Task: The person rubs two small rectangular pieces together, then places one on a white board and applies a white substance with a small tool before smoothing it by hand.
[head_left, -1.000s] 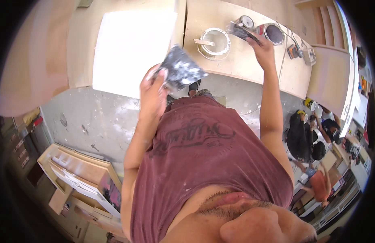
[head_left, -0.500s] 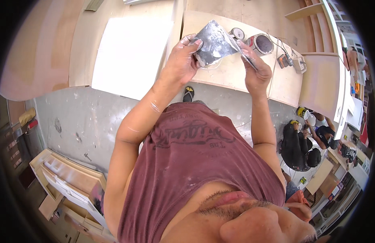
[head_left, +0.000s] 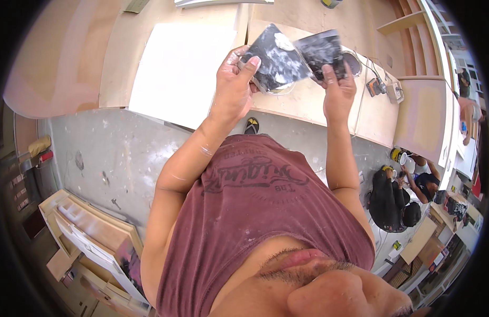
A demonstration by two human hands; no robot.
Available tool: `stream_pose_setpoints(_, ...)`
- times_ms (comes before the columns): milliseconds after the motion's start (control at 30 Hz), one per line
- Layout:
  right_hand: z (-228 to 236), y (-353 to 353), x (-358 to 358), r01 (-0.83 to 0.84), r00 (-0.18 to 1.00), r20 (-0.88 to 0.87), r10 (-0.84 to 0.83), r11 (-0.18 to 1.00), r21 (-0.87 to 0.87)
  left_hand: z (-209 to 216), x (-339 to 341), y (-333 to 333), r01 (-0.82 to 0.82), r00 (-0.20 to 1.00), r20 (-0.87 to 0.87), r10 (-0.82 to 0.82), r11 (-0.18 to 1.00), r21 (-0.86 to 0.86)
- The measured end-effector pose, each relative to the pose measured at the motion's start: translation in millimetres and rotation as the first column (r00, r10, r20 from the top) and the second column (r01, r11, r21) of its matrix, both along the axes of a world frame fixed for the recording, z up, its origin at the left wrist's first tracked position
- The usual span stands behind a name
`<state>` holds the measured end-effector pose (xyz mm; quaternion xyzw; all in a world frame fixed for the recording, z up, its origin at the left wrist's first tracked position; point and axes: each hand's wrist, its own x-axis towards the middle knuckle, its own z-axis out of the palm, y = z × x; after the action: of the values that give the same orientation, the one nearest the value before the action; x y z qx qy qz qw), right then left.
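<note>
Level with the workbench, my left hand point(head_left: 235, 87) grips a dark, flat, square putty spreader point(head_left: 266, 66) by its left edge, thumb on top. White putty point(head_left: 283, 42) sits in a lump near its far corner, with smears across its face. My right hand point(head_left: 339, 92) is closed on a second dark spreader point(head_left: 321, 47), which has a thin whitish film and is slightly blurred. The two spreaders' edges meet or nearly meet between my hands; I cannot tell if they touch. Below the left spreader, a pale round rim point(head_left: 281, 91) is mostly hidden.
A bright white panel point(head_left: 181, 68) lies left on the wooden bench point(head_left: 308, 110). Right of my hands are an open can point(head_left: 352, 62), partly hidden, an orange-black power tool point(head_left: 374, 87) and a socket box point(head_left: 395, 92). Co-workers point(head_left: 387, 203) crouch at right. Wooden drawers point(head_left: 91, 222) stand lower left.
The right spreader has turned from nearly edge-on to show its broad face, and swung up and left. The left spreader has shifted slightly left. The whole view has moved a little.
</note>
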<state>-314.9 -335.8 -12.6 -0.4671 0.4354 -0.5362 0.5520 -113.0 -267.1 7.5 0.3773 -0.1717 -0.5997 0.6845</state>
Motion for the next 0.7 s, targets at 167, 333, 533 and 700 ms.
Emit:
stream_pose_setpoints(167,19,18,23,-0.165,0.923,0.357,0.142,0.986,0.034,-20,4,2,-0.076,0.994,0.080,0.070,0.994,0.078)
stream_pose_setpoints(333,17,22,19,-0.336,0.939,-0.045,0.342,0.936,0.104,-15,6,7,-0.127,0.973,0.203,0.111,0.990,0.065)
stream_pose_setpoints(533,13,13,12,-0.529,0.787,-0.206,0.582,0.808,0.260,-12,33,44,-0.203,0.958,0.226,0.175,0.973,0.107)
stream_pose_setpoints(700,-25,-49,30,-0.220,0.975,0.032,0.221,0.930,0.294,-34,83,123,-0.379,0.924,0.120,0.363,0.908,0.176)
